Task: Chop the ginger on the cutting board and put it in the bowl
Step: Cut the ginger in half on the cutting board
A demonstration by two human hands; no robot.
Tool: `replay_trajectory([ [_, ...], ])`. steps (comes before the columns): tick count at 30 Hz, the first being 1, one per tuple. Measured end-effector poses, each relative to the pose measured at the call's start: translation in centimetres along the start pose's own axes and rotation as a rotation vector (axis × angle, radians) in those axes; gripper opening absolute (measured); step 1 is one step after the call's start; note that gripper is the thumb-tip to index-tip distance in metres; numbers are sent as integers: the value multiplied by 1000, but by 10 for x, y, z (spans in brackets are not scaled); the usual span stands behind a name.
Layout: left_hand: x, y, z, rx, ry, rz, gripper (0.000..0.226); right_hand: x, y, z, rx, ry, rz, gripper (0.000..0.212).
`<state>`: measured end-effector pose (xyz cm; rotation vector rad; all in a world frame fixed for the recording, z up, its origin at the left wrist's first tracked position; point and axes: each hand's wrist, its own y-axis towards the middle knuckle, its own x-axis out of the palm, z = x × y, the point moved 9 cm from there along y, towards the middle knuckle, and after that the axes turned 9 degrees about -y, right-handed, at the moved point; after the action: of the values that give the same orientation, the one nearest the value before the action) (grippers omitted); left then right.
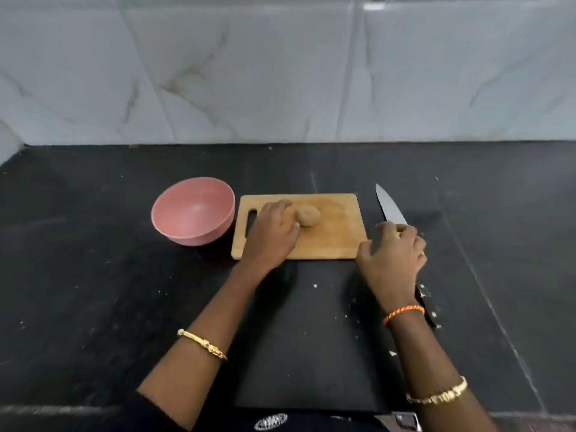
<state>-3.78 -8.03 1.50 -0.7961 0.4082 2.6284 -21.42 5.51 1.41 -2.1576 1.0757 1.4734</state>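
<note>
A wooden cutting board (338,241) lies on the black counter. On it sits a beige lump of ginger (308,216). My left hand (271,235) covers the ginger's left part, with the thumb against it. An empty pink bowl (187,236) stands just left of the board. A knife (389,207) lies on the counter right of the board, its blade pointing away from me. My right hand (392,260) is over the middle of the knife with its fingers spread; the dark handle shows below my wrist.
A black mat (311,338) lies in front of the board, under my forearms. White crumbs are scattered on the counter near the knife handle. A grey marble wall (280,73) closes the back of the counter.
</note>
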Motion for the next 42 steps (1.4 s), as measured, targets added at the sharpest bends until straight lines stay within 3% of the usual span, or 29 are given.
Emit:
replay_trajectory([
  [3,-1,6,-3,-9,-5,19,45,7,8,36,203,-192,-113,40],
  [6,10,10,-3,-16,-29,-3,48,18,12,52,204,-259,-186,31],
  [12,21,15,-33,-150,-164,59,52,26,10,47,135,-184,-45,23],
  [19,22,17,-36,-158,-151,64,58,15,13,49,89,157,78,25],
  [25,25,25,-27,-122,-145,-36,57,-11,28,37,259,551,100,19],
  [27,26,27,-25,-115,-153,-69,54,-7,34,32,340,708,28,18],
  [31,22,22,-22,-125,-140,-29,43,23,32,9,485,1046,-308,22],
  [36,17,10,-26,-187,-219,43,34,33,10,-5,485,1094,-519,25],
  [39,17,17,-30,-214,-218,12,50,34,0,-13,478,1079,-586,23],
  [42,21,27,-31,-213,-225,-79,59,30,-3,-21,318,885,-610,15],
])
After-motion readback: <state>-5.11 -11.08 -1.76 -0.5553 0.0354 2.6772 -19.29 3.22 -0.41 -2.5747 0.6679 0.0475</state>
